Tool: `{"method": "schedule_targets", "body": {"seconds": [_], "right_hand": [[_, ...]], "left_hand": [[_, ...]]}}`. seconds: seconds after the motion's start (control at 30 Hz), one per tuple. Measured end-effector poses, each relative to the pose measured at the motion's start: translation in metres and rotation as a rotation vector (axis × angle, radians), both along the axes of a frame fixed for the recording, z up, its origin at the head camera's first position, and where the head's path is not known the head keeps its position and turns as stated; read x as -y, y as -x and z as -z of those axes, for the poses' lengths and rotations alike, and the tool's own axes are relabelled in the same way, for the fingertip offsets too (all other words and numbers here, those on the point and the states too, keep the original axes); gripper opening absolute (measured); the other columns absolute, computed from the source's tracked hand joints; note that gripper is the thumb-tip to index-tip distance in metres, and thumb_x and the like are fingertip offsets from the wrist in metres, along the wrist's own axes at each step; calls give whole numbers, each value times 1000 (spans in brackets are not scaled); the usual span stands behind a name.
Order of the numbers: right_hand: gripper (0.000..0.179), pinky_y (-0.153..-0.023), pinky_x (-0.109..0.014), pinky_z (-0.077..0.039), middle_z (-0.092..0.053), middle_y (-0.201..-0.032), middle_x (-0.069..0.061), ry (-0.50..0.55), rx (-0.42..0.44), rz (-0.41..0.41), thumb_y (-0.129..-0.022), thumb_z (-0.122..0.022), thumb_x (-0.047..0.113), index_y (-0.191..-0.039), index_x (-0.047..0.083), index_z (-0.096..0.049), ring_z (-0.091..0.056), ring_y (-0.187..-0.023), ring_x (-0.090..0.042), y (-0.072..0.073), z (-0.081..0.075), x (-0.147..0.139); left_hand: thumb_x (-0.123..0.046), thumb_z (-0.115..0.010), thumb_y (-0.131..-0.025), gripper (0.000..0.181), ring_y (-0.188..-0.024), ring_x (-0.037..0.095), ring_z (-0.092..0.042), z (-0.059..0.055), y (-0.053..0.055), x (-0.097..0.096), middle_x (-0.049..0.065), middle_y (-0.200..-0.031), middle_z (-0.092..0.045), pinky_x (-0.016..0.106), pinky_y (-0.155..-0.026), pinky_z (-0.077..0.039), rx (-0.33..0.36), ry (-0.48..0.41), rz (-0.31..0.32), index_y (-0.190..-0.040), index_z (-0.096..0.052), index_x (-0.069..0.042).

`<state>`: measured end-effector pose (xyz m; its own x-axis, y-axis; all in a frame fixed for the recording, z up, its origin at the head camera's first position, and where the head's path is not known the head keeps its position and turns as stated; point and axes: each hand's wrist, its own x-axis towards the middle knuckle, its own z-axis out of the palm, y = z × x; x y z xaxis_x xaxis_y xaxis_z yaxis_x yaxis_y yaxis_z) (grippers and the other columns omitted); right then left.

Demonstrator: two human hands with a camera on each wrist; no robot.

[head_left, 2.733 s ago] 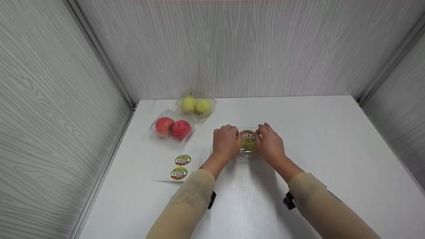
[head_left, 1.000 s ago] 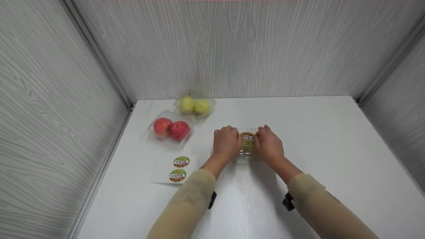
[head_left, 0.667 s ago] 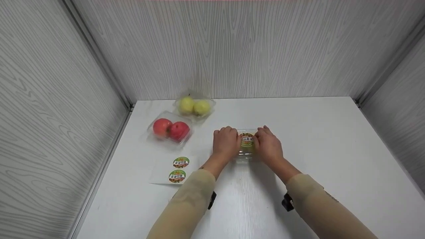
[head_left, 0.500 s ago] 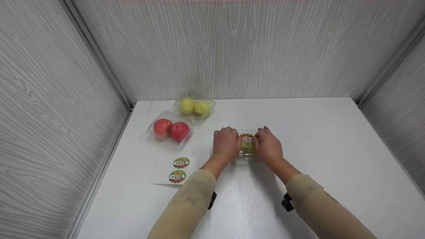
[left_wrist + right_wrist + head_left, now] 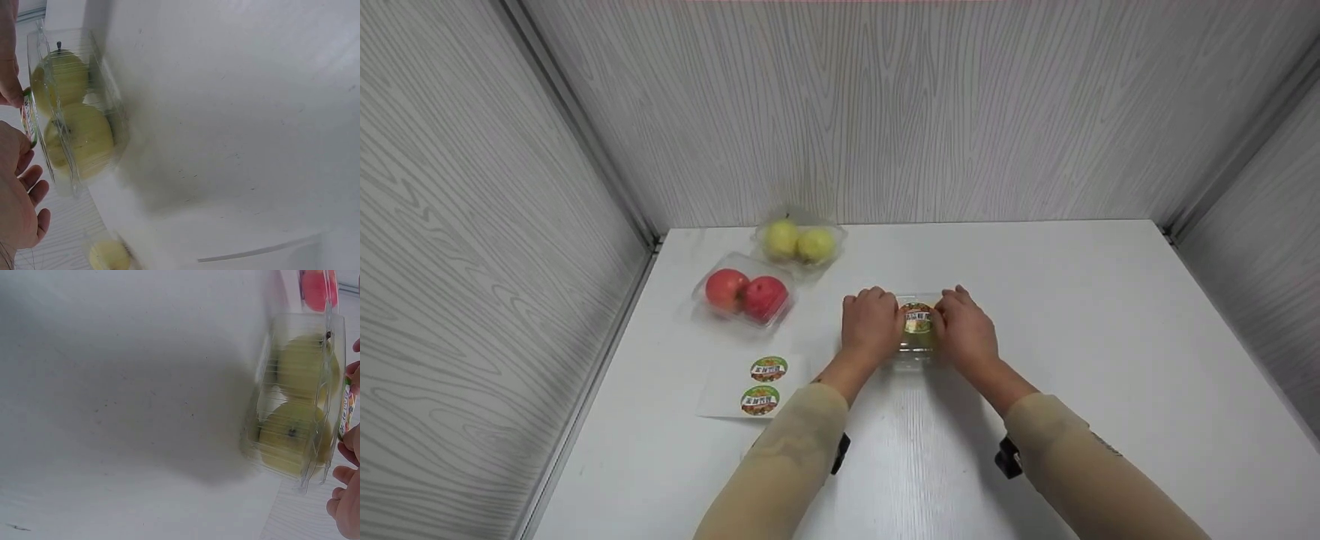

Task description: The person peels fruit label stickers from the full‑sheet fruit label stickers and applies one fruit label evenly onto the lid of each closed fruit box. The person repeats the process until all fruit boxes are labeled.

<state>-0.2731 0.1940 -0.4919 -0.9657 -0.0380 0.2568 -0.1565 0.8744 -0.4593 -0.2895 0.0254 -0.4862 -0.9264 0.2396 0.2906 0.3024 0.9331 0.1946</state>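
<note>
L hand (image 5: 872,324) & R hand (image 5: 966,326) pinch sticker (image 5: 917,318) ends at box lid (image 5: 916,347); uneven release might crease it (prob. crooked too).

There are three clear boxes (image 5: 916,349), four yellow fruits (image 5: 81,138), two red fruits (image 5: 766,298), three labels (image 5: 917,318) and one white sheet (image 5: 724,394).

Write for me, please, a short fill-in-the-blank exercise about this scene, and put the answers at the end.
1. The white sheet shows ____ printed labels.
2. In the head view, the red fruits lie to the ____ of both hands.
3. Counting the box between the left hand and the right hand, ____ clear fruit boxes are in view.

Missing words: two; left; three.
</note>
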Motion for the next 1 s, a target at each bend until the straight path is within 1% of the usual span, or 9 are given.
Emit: {"method": "schedule_targets", "body": {"seconds": [0.23,0.5,0.63,0.83,1.0], "right_hand": [[17,-112,-55,-46,-64,-143,-22,8,1,-4,-104,-65,15,-101,-1,-70,-49,-146,-39,1,1,-1],[16,-108,-55,-50,-66,-139,-22,-13,-44,-25,-103,-69,14,-98,-2,-70,-51,-143,-41,1,4,-2],[17,-110,-55,-48,-66,-139,-21,-12,-33,-17,-103,-68,14,-98,-2,-70,-51,-144,-40,2,4,-2],[18,-111,-54,-48,-66,-140,-21,-5,-21,-5,-103,-69,16,-96,-1,-70,-51,-144,-39,2,4,-1],[17,-112,-54,-46,-65,-140,-21,1,-17,0,-102,-69,15,-96,-1,-70,-50,-145,-39,3,6,-1]], "left_hand": [[-35,-64,-105,26,-100,23,-67,0,0,0,3,-101,-70,45,-91,-49,11,8,5,-100,-76,-13],[-33,-66,-104,23,-98,23,-67,2,0,0,2,-100,-70,45,-89,-50,-10,-1,14,-99,-77,-13],[-32,-67,-103,23,-99,23,-68,2,1,0,2,-100,-71,45,-89,-50,-13,-2,11,-99,-78,-12],[-32,-67,-102,23,-99,23,-68,2,2,-1,3,-101,-72,45,-88,-50,-12,1,9,-99,-78,-12],[-33,-67,-103,24,-100,23,-67,2,1,-1,2,-103,-71,44,-90,-49,0,0,8,-99,-78,-13]]}}
